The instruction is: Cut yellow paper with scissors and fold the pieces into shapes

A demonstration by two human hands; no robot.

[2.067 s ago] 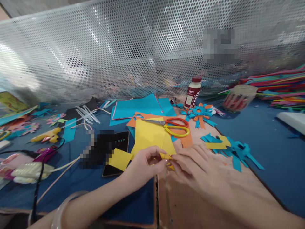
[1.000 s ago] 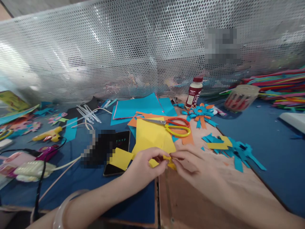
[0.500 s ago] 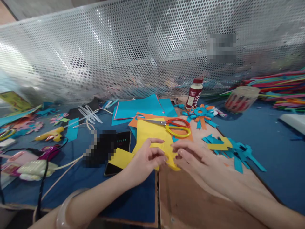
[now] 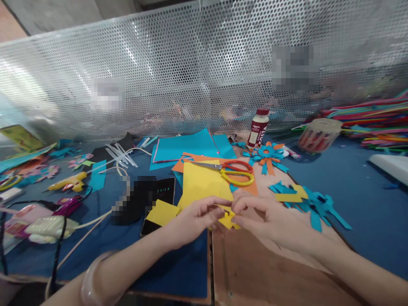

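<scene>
A small piece of yellow paper (image 4: 228,222), partly folded, is between my two hands above the near edge of a larger yellow sheet (image 4: 204,180). My left hand (image 4: 197,219) grips its left side, fingers curled toward the thumb. On the other side, my right hand (image 4: 263,212) pinches it with thumb and fingertips. The fingers cover much of the piece. Beyond the hands, scissors (image 4: 222,168) with one red and one yellow handle lie across the sheet. A yellow rectangle of paper (image 4: 163,212) rests on a phone (image 4: 168,187) to the left.
Blue paper bows (image 4: 318,206) with a yellow strip lie right, near a blue-orange rosette (image 4: 268,153). A bottle (image 4: 257,129) and a clear jar (image 4: 319,136) stand behind. Left are a yellow glue gun (image 4: 68,182) and cables. A perforated metal screen (image 4: 191,63) closes the back.
My fingers have drawn closer together around the yellow piece, and my right thumb and fingers now pinch it. The piece shows less between the hands. The view has shifted slightly.
</scene>
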